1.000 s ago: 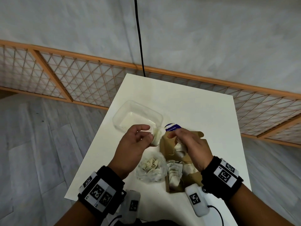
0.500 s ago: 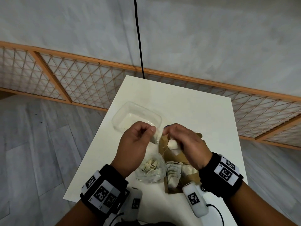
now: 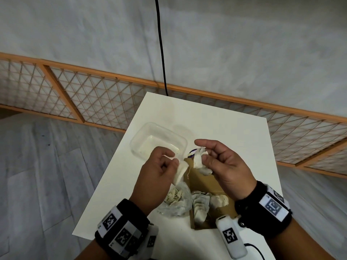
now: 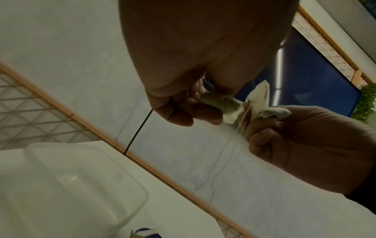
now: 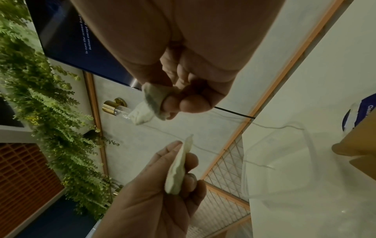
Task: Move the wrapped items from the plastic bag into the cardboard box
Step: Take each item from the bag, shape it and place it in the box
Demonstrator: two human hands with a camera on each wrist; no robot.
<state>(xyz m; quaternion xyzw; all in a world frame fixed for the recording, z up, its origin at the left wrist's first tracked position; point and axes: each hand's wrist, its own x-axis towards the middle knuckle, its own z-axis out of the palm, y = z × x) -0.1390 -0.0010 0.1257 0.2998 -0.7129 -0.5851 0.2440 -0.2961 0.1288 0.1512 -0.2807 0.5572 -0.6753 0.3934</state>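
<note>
White table; left hand and right hand each grip a wrapped item

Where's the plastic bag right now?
In the head view, the plastic bag lies on the white table below the left hand, touching the left edge of the cardboard box.
</note>
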